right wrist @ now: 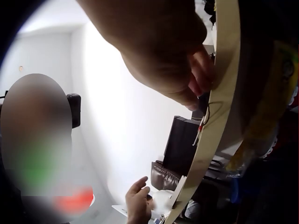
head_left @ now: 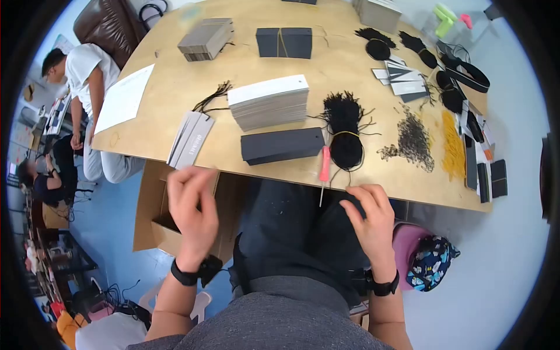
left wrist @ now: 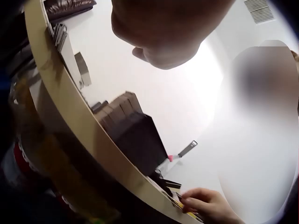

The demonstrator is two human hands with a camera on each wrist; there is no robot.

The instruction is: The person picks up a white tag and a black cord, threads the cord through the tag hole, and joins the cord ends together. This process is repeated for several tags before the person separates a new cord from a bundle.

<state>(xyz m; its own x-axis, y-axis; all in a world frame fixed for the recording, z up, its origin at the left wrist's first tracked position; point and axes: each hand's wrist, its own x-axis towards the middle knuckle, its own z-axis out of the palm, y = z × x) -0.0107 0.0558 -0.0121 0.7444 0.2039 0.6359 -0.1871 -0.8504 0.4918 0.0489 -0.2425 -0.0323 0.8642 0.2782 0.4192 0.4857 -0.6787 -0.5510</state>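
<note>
In the head view my left hand (head_left: 193, 213), slightly blurred, hangs just off the table's front edge below grey printed tags (head_left: 189, 140); its fingers are bent and no object shows in them. My right hand (head_left: 372, 219) is at the edge further right, its thumb and bent fingers apart. A thin black cord from the black cord bundle (head_left: 345, 131) reaches the edge near its fingertips; contact cannot be told. Between the hands lies a pink-handled tool (head_left: 324, 166), its metal shaft over the edge, beside a dark card stack (head_left: 283, 146). A pale card stack (head_left: 268, 102) stands behind.
Loose black cords (head_left: 414, 140) and yellow bands (head_left: 452, 149) lie on the right of the table (head_left: 192, 70). More stacks (head_left: 284, 42) stand at the back. An open cardboard box (head_left: 149, 204) is below at the left; a person (head_left: 93, 76) sits beyond the table's left side.
</note>
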